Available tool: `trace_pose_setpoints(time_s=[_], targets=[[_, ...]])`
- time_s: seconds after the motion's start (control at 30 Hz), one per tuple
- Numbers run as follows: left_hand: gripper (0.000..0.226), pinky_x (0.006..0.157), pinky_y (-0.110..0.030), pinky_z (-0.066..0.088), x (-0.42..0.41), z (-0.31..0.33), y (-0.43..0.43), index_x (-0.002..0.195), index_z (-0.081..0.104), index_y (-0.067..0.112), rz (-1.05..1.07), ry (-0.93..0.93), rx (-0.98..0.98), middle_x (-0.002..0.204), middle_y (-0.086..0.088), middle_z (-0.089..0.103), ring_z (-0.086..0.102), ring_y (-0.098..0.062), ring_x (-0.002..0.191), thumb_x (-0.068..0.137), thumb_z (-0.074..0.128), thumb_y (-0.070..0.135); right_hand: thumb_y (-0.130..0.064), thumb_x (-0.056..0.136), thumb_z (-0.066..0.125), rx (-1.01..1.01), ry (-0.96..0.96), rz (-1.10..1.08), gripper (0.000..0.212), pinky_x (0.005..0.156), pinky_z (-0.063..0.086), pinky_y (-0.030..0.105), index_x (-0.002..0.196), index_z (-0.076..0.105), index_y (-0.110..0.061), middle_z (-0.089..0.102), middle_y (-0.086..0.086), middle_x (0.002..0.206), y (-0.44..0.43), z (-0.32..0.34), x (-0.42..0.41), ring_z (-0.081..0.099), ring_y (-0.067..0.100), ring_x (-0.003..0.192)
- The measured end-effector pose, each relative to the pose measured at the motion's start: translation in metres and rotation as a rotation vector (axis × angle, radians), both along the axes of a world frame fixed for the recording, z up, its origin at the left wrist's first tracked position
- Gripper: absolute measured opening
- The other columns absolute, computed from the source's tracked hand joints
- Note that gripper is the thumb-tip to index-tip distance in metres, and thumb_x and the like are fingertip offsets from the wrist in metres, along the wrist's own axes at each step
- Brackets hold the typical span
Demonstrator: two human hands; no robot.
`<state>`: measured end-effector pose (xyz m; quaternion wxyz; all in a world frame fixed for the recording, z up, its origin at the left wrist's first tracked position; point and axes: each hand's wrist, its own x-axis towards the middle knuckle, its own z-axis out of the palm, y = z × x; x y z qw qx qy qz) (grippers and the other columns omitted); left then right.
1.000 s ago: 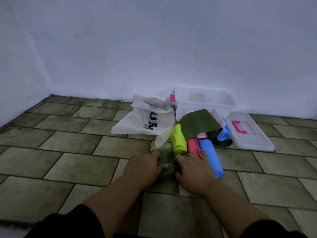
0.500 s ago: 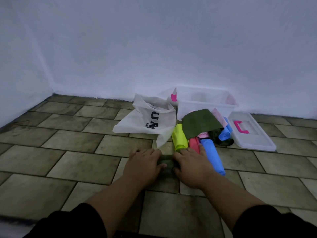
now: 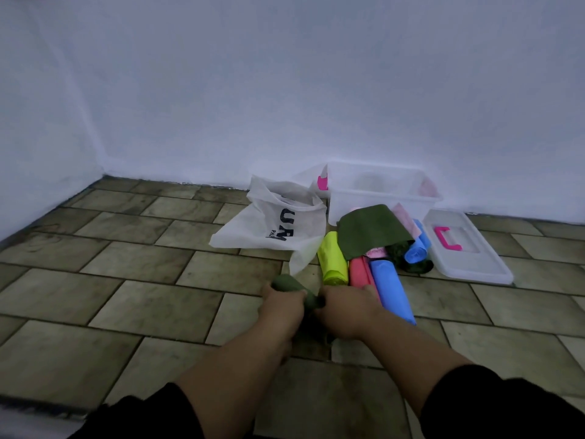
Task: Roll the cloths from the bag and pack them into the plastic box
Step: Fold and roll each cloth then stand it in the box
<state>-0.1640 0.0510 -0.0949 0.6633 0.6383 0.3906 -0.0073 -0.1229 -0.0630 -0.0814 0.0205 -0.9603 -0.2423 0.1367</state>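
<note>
So both hands, left hand (image 3: pixel 281 307) and right hand (image 3: pixel 343 308), are gripping the green roll (image 3: pixel 292 288) lying crosswise; plastic box (image 3: pixel 380 198) is sitting ahead-right, nearer the right.

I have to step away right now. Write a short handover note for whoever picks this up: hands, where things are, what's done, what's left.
Left hand and right hand: both gripping one dark green rolled cloth near the floor.
Rolled cloths on the tiles: yellow-green, red, long blue, small blue. A flat green cloth lies over the pile.
White bag lies beside them.
Plastic box is open, lid off alongside it.
Left: roll the flat cloth, pack all rolls.
</note>
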Motion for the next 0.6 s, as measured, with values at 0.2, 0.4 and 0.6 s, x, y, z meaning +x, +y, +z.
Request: trace_pose_setpoints(time_s=[0.2, 0.4, 0.6], targets=[[0.058, 0.086, -0.051, 0.051, 0.005, 0.000, -0.005, 0.142, 0.026, 0.026, 0.122, -0.144, -0.197, 0.115, -0.014, 0.052, 0.055, -0.034, 0.095, 0.092, 0.055, 0.018, -0.047, 0.086, 0.047, 0.199, 0.027, 0.014, 0.020, 0.087, 0.037, 0.043, 0.093, 0.050, -0.029, 0.061, -0.005, 0.087, -0.010, -0.008, -0.018, 0.055, 0.016, 0.079], [0.052, 0.076, -0.043, 0.057, 0.004, 0.012, -0.012, 0.121, 0.045, 0.043, -0.046, -0.332, 0.001, 0.103, 0.004, 0.057, 0.060, -0.021, 0.090, 0.082, 0.068, 0.017, -0.052, 0.074, 0.068, 0.655, 0.277, -0.168, 0.048, 0.065, 0.042, 0.017, 0.112, 0.049, -0.029, 0.055, -0.014, 0.102, -0.029, 0.005, 0.000, 0.057, 0.004, 0.091], [0.069, 0.089, -0.038, 0.052, 0.060, 0.068, -0.025, 0.131, 0.041, 0.041, -0.164, -0.564, 0.164, 0.115, 0.002, 0.057, 0.059, -0.016, 0.099, 0.076, 0.073, 0.013, -0.018, 0.069, 0.075, 1.176, 0.537, -0.178, 0.052, 0.094, 0.051, 0.047, 0.117, 0.057, -0.016, 0.072, 0.008, 0.107, -0.037, 0.033, 0.052, 0.068, 0.026, 0.100]])
